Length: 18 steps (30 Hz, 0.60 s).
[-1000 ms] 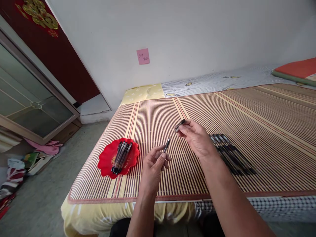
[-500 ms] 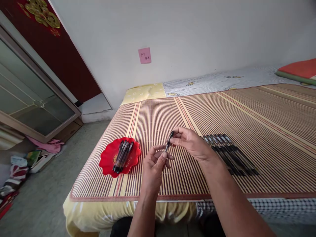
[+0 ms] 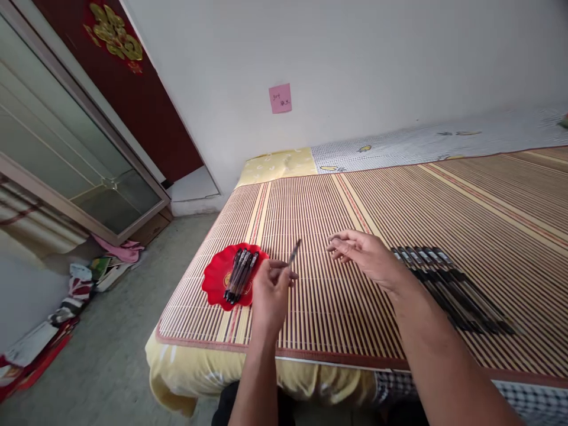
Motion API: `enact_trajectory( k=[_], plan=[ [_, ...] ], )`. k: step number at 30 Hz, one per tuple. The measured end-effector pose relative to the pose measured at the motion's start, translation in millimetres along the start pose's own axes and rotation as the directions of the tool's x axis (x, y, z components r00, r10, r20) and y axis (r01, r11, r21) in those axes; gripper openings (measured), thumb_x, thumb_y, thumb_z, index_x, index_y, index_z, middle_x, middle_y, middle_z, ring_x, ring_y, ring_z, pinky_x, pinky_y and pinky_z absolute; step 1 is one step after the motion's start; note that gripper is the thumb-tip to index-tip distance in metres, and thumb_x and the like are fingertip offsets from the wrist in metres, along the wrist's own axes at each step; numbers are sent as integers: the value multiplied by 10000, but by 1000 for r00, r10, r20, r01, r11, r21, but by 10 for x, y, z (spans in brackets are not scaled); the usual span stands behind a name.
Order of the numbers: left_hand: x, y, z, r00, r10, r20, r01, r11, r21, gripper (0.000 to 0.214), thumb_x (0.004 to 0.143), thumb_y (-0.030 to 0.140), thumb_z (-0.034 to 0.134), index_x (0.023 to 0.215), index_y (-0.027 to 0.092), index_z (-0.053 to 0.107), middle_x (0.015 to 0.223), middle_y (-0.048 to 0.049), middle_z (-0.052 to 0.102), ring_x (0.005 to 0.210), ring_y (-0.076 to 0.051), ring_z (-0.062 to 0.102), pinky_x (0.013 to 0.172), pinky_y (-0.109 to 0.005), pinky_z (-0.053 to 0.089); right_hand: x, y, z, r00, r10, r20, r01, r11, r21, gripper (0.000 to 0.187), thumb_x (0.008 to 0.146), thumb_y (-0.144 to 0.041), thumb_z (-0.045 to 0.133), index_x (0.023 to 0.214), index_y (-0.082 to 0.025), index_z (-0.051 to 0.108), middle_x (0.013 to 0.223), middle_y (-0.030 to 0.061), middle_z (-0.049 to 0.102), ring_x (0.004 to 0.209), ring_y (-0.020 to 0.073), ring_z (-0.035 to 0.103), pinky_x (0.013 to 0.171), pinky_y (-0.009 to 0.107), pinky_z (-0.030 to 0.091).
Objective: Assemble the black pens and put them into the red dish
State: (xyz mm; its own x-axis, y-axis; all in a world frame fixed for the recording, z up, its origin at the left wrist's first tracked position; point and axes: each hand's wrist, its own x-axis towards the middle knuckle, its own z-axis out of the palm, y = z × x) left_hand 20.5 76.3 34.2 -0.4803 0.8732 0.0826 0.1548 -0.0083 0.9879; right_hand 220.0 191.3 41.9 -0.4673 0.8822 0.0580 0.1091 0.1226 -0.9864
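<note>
Just left of the left hand, whose fingers pinch one pen, a red plate already holds bundled pens, while the right hand hangs open and empty beside a row of pens.

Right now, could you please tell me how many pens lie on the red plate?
4 pens, side by side across the red plate, left of the left hand; overlap may hide another.

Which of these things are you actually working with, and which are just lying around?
In use: pen held in the left hand; open right hand; red plate holding pens; row of pens on the mat.
Lying about: pink note; floor clutter; gold door ornament.
</note>
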Motion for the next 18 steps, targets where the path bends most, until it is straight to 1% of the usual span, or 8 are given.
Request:
enact_trajectory(
  k=[2, 4, 5, 6, 8, 10, 14, 18],
  plan=[
    [101, -37, -254, 983, 34, -178, -10, 991, 135, 63, 852, 241, 625, 897, 243, 582, 783, -32, 740, 787, -223, 724, 752, -342, 529, 13, 33, -46, 1000, 0, -29, -2, 998, -66, 431, 891, -587, 652, 1077, -199, 682, 1082, 122, 741, 897, 228, 706, 810, 414, 546],
    [185, -84, -505, 946, 81, -314, 14, 957, 290, 88, 843, 235, 650, 910, 240, 594, 818, -41, 737, 822, -252, 718, 780, -374, 516, 19, 44, -63, 1000, 7, -19, -9, 994, -110, 424, 889, -582, 652, 1069, -199, 685, 1090, 126, 740, 906, 233, 713, 822, 422, 554],
    [216, -110, -609, 921, 132, -367, 36, 909, 416, 80, 851, 243, 644, 914, 239, 597, 825, -41, 735, 814, -259, 712, 774, -380, 512, 20, 45, -60, 1000, 9, -5, -9, 992, -122, 413, 887, -576, 656, 1058, -201, 686, 1092, 126, 739, 910, 234, 716, 827, 424, 557],
    [239, -138, -692, 903, 174, -392, 60, 854, 517, 70, 861, 243, 633, 921, 234, 599, 842, -46, 736, 815, -266, 706, 774, -389, 509, 20, 45, -51, 1000, 7, 12, -5, 992, -130, 400, 884, -570, 661, 1042, -203, 686, 1093, 124, 738, 909, 234, 719, 826, 423, 560],
    [265, -194, -785, 887, 247, -389, 91, 734, 673, 54, 876, 237, 616, 928, 224, 607, 878, -58, 734, 840, -278, 692, 789, -404, 507, 20, 49, -24, 999, -6, 49, 12, 991, -137, 372, 884, -555, 662, 1008, -205, 684, 1080, 119, 737, 896, 230, 723, 812, 416, 564],
    [275, -245, -798, 889, 290, -353, 86, 653, 752, 49, 880, 222, 612, 928, 212, 617, 920, -72, 730, 899, -291, 677, 820, -416, 507, 18, 59, 4, 997, -10, 81, 22, 989, -145, 349, 898, -540, 650, 995, -206, 682, 1061, 113, 736, 895, 225, 723, 803, 407, 562],
    [290, -316, -736, 887, 353, -299, 66, 544, 836, 46, 881, 212, 621, 921, 194, 636, 982, -96, 709, 985, -309, 632, 875, -432, 502, 16, 94, 32, 993, -8, 118, 24, 991, -133, 328, 903, -517, 655, 1010, -207, 683, 1005, 99, 733, 894, 218, 715, 785, 383, 556],
    [292, -307, -681, 903, 325, -280, 110, 455, 884, 59, 885, 239, 635, 911, 195, 666, 1013, -109, 695, 1015, -327, 608, 878, -445, 496, 16, 102, 36, 992, -23, 128, 37, 994, -104, 331, 892, -519, 669, 987, -203, 683, 958, 86, 727, 856, 207, 709, 752, 364, 549]
  ],
)
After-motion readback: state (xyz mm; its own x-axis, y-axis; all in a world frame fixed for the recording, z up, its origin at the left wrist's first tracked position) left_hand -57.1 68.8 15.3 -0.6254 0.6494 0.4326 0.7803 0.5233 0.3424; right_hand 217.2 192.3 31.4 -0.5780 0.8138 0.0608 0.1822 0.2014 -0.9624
